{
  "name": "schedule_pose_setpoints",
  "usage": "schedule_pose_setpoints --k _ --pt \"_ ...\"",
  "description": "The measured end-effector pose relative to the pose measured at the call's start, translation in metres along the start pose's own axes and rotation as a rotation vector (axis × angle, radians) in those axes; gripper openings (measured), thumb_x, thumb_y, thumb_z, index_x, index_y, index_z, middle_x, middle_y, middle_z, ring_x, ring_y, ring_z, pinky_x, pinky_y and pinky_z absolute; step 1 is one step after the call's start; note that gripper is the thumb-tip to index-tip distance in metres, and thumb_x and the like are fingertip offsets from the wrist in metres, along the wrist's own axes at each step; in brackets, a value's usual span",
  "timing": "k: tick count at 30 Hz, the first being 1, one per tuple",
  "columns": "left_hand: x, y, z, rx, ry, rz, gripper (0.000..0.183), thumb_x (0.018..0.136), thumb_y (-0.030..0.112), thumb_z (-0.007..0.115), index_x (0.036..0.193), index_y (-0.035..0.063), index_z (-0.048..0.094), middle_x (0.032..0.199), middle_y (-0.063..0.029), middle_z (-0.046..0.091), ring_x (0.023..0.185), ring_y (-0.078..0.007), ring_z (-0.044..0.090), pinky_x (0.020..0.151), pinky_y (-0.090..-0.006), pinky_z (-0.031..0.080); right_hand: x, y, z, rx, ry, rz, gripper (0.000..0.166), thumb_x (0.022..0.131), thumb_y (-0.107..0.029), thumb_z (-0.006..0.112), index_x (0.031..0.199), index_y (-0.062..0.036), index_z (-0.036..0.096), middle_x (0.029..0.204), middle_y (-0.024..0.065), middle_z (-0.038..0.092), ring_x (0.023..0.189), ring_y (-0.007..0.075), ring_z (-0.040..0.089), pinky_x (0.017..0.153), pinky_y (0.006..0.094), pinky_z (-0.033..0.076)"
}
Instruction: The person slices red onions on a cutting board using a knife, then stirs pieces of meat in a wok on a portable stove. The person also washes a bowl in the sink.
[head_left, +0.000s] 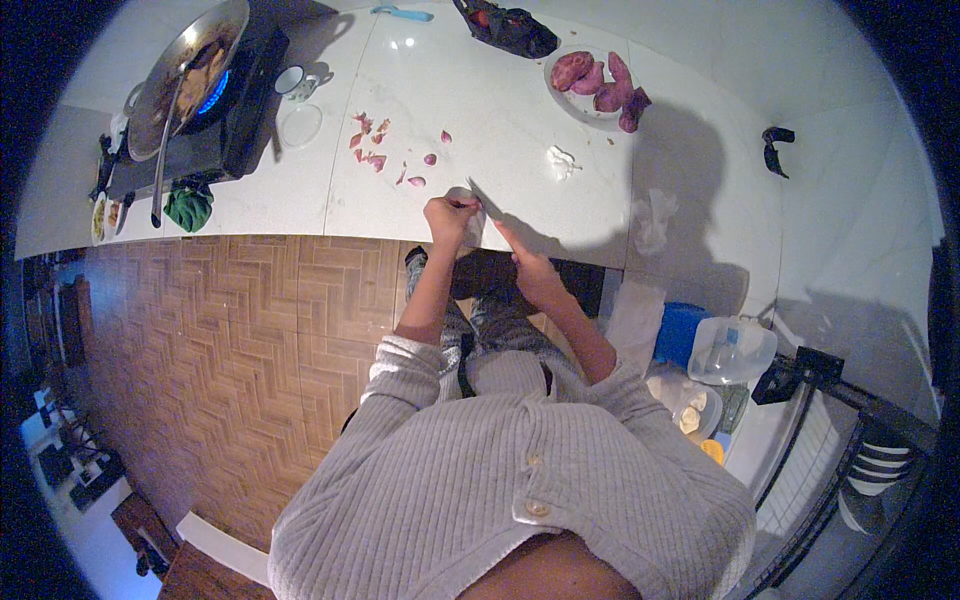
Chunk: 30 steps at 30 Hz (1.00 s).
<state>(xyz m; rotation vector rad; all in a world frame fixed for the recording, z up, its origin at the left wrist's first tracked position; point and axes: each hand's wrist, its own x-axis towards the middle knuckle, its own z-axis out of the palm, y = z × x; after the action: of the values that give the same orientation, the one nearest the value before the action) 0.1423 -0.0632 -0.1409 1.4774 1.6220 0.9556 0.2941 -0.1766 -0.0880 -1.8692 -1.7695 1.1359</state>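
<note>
At the counter's front edge, my left hand (448, 219) has its fingers pinched around a small reddish thing. It looks like a shallot, mostly hidden by the fingers. My right hand (538, 276) grips a knife (486, 201), its blade slanting up towards the left fingertips. Just beyond my left hand lie loose shallots, one (417, 181) nearest and another (430, 159) farther back. Scattered reddish shallot skins (372, 160) lie to their left. A white crumpled piece (561, 163), perhaps garlic or plastic, rests to the right.
A wok (191, 82) with a ladle (163, 161) sits over a blue flame on a black gas stove (244, 135) at left. An enamel mug (296, 82) stands beside it. Purple sweet potatoes (591, 78) fill a plate (559, 103). A black bag (510, 31) lies at the back.
</note>
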Motion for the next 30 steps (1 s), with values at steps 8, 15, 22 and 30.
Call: schedule_pose_setpoints --k 8,15,22,30 --pt "-0.002 0.014 0.002 -0.005 0.04 0.015 0.013 0.061 0.007 0.072 0.072 0.002 0.068 0.067 -0.0097 0.066 0.058 -0.0155 0.063 0.057 -0.0274 0.049 -0.012 0.011 0.008 0.133 -0.103 0.076 0.058 0.088 -0.002 0.036 0.137 -0.0289 0.02 0.134 0.0153 0.035 0.099 0.0387 0.054 0.08 0.0458 0.048" --pt "0.003 0.012 0.014 0.264 0.02 0.113 0.013 0.063 0.009 0.069 0.071 0.0009 0.064 0.068 -0.0178 0.061 0.064 -0.0325 0.061 0.059 -0.0366 0.049 -0.014 0.01 -0.005 0.156 -0.042 0.03 0.055 0.09 -0.007 0.036 0.136 -0.0314 0.018 0.129 0.0193 0.039 0.104 0.0421 0.049 0.083 0.0494 0.045" --pt "-0.002 0.012 0.016 0.34 0.09 0.218 0.014 0.063 0.012 0.069 0.071 0.0017 0.065 0.067 -0.0203 0.059 0.063 -0.035 0.059 0.058 -0.0401 0.047 -0.006 -0.001 -0.001 0.058 -0.072 0.189 0.058 0.087 -0.004 0.036 0.136 -0.0294 0.016 0.101 0.0298 0.054 0.092 0.0457 0.053 0.077 0.0526 0.043" --pt "0.018 0.009 0.001 0.178 -0.123 -0.106 0.017 0.063 0.019 0.073 0.062 0.0025 0.068 0.053 -0.0076 0.062 0.044 -0.0146 0.059 0.046 -0.0272 0.047 -0.014 -0.037 -0.013 0.154 -0.059 0.216 0.057 0.088 -0.005 0.037 0.136 -0.0304 0.018 0.085 0.0295 0.056 0.079 0.0451 0.056 0.068 0.0524 0.042"
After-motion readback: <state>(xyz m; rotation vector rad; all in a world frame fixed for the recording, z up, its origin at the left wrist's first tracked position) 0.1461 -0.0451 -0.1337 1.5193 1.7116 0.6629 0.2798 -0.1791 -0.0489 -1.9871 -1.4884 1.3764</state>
